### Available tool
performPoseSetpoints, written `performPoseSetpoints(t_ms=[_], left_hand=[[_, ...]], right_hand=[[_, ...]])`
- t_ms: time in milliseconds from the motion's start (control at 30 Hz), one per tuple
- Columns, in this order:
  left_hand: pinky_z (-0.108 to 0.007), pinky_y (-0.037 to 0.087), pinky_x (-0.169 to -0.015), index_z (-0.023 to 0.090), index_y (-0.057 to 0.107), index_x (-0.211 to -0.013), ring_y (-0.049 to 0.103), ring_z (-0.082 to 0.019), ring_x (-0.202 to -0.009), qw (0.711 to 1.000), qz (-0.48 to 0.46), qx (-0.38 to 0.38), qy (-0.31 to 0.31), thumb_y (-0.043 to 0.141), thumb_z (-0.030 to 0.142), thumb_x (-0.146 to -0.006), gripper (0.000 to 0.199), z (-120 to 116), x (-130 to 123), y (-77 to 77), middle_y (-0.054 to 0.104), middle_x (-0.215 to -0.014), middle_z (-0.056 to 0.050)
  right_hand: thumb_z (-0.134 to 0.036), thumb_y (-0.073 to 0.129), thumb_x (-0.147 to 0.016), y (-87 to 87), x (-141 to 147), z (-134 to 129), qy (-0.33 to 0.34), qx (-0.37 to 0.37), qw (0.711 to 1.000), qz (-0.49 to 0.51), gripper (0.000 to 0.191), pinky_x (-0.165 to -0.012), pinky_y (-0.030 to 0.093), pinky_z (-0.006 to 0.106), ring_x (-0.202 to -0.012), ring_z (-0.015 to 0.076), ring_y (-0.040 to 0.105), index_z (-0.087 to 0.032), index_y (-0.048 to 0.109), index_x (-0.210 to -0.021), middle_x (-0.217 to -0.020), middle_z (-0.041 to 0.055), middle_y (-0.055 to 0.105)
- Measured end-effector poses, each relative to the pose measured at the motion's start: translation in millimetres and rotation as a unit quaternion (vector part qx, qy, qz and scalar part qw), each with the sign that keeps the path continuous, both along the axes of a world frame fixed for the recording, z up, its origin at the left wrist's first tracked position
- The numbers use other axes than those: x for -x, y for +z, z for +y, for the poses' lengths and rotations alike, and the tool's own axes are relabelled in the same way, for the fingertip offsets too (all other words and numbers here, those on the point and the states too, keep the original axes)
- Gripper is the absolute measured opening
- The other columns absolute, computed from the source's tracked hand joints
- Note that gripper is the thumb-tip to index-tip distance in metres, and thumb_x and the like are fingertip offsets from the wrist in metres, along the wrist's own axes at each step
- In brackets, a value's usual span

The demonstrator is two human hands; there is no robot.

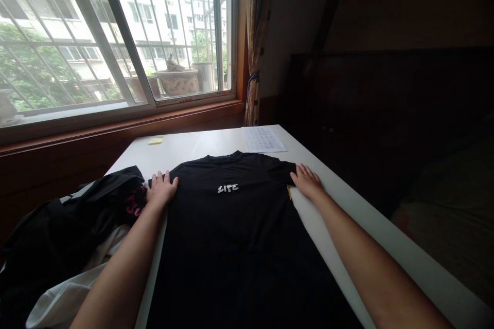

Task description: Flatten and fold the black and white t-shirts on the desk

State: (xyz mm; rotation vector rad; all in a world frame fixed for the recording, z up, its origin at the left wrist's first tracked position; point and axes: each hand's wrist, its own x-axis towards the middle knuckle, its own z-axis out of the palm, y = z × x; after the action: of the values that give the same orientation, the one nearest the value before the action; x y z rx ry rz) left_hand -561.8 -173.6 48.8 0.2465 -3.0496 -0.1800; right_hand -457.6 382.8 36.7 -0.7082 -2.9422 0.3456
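Note:
A black T-shirt (pixel 239 236) lies spread flat on the white table (pixel 185 143), its collar at the far side and a small white print on the chest. My left hand (pixel 161 189) rests on the left sleeve, palm down, with the fingers spread. On the opposite side, my right hand (pixel 306 180) lies flat at the end of the right sleeve, fingers stretched forward. Neither hand grips the fabric. The shirt's lower end runs out of view at the bottom.
A heap of dark and white clothes (pixel 69 226), one with pink lettering, lies left of my left forearm. A printed sheet (pixel 264 139) and a yellow sticky note (pixel 156 140) are at the table's far end. Beyond stand a barred window (pixel 154 36) and a curtain (pixel 255 41).

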Motion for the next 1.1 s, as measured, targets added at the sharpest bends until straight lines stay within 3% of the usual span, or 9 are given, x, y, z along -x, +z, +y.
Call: performPoseSetpoints(t_ms=[133, 267, 400, 600, 667, 833, 1000, 1100], left_hand=[[-0.062, 0.015, -0.124, 0.021, 0.033, -0.161, 0.016, -0.032, -0.158, 1.000, 0.005, 0.002, -0.001, 0.018, 0.064, -0.099, 0.077, 0.8, -1.9, -0.4, 0.021, -0.171, -0.012], [-0.061, 0.014, -0.124, 0.021, 0.033, -0.161, 0.017, -0.032, -0.157, 1.000, 0.008, 0.003, -0.002, 0.017, 0.063, -0.099, 0.077, 1.9, -3.5, -0.2, 0.023, -0.171, -0.013], [-0.060, 0.013, -0.124, 0.020, 0.034, -0.161, 0.018, -0.033, -0.157, 1.000, 0.011, 0.004, -0.001, 0.018, 0.062, -0.100, 0.076, 2.9, -4.4, -0.3, 0.023, -0.170, -0.013], [-0.060, 0.015, -0.124, 0.021, 0.036, -0.160, 0.019, -0.033, -0.157, 1.000, 0.019, 0.010, 0.000, 0.021, 0.060, -0.100, 0.073, 3.8, -5.1, -0.9, 0.026, -0.170, -0.014], [-0.060, 0.016, -0.124, 0.021, 0.036, -0.160, 0.020, -0.033, -0.157, 1.000, 0.021, 0.010, -0.001, 0.021, 0.060, -0.100, 0.073, 3.8, -5.2, -1.2, 0.026, -0.170, -0.014], [-0.061, 0.015, -0.123, 0.022, 0.037, -0.159, 0.020, -0.033, -0.157, 1.000, 0.023, 0.010, -0.001, 0.022, 0.060, -0.100, 0.072, 3.5, -4.9, -2.0, 0.026, -0.169, -0.014], [-0.060, 0.015, -0.123, 0.023, 0.038, -0.159, 0.021, -0.033, -0.156, 1.000, 0.023, 0.010, 0.000, 0.022, 0.060, -0.100, 0.071, 3.5, -5.1, -2.1, 0.028, -0.169, -0.014], [-0.060, 0.015, -0.124, 0.023, 0.039, -0.158, 0.021, -0.034, -0.156, 1.000, 0.025, 0.008, -0.003, 0.022, 0.060, -0.100, 0.071, 3.2, -5.7, -1.9, 0.028, -0.169, -0.014]], right_hand=[[-0.042, 0.037, -0.098, 5.6, 8.1, 0.4, -0.044, 0.017, 0.998, 0.035, 0.060, -0.124, 0.026, 0.044, -0.147, 0.0294, 0.037, -0.017, 0.050, -0.151, -0.161, 0.0108, 0.042], [-0.057, 0.044, -0.094, 13.3, 15.9, -1.7, -0.106, 0.032, 0.991, 0.071, 0.060, -0.109, 0.042, 0.049, -0.135, 0.0396, 0.044, -0.021, 0.063, -0.138, -0.150, 0.0156, 0.049], [-0.062, 0.056, -0.087, 18.0, 26.9, -6.9, -0.145, 0.047, 0.984, 0.088, 0.065, -0.102, 0.043, 0.058, -0.133, 0.0467, 0.039, -0.019, 0.063, -0.135, -0.144, 0.0217, 0.048], [-0.054, 0.063, -0.081, 25.5, 48.6, -10.8, -0.154, 0.102, 0.978, 0.099, 0.046, -0.097, 0.044, 0.065, -0.130, 0.0486, 0.042, -0.022, 0.071, -0.113, -0.135, 0.0222, 0.054], [-0.046, 0.063, -0.080, 28.7, 52.8, -11.8, -0.160, 0.124, 0.973, 0.114, 0.043, -0.095, 0.047, 0.062, -0.125, 0.0468, 0.048, -0.019, 0.070, -0.113, -0.130, 0.0225, 0.059], [-0.034, 0.048, -0.088, 39.2, 50.6, -19.5, -0.157, 0.166, 0.953, 0.199, 0.049, -0.088, 0.053, 0.042, -0.104, 0.0321, 0.064, -0.013, 0.055, -0.131, -0.116, 0.0184, 0.067], [-0.032, 0.039, -0.094, 55.7, 33.8, -40.2, -0.104, 0.154, 0.937, 0.296, 0.049, -0.095, 0.051, 0.036, -0.115, 0.0272, 0.063, -0.019, 0.045, -0.140, -0.132, 0.0148, 0.064], [-0.032, 0.040, -0.097, 65.4, 20.7, -56.7, -0.028, 0.128, 0.935, 0.329, 0.049, -0.097, 0.050, 0.038, -0.116, 0.0284, 0.063, -0.020, 0.042, -0.144, -0.133, 0.0146, 0.065]])
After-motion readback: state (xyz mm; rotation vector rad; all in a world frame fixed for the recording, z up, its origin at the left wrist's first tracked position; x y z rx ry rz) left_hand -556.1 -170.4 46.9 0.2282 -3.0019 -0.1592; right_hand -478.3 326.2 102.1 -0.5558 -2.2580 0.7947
